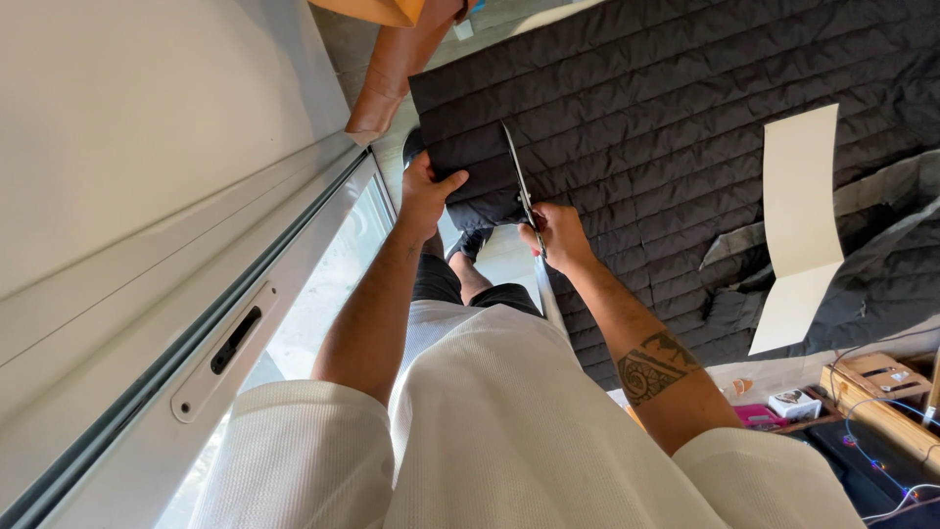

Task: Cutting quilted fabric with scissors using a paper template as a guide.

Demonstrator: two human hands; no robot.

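From my remote seat, looking down through the head camera, I see a large sheet of black quilted fabric (685, 118) filling the upper right of the frame, its surface stitched in narrow padded rows that run across it. It lies spread over a counter (783, 372), with one corner hanging off the edge near the middle of the frame. The left hand (426, 191) is clenched on that hanging corner, thumb on top, pulling it taut. The right hand (560, 233) is closed around the handle of a pair of scissors (519, 176), whose long dark blades point toward the top of the frame and lie on the fabric, just beside the left hand's grip. I count one pair of scissors and two bare forearms, the right one bearing a dark tattoo. One cream paper pattern piece (801, 225), a long bent strip, rests on the fabric at the right. A tan piece of material (392, 69) hangs at the top centre. A white sliding door frame (196, 323) fills the left side.
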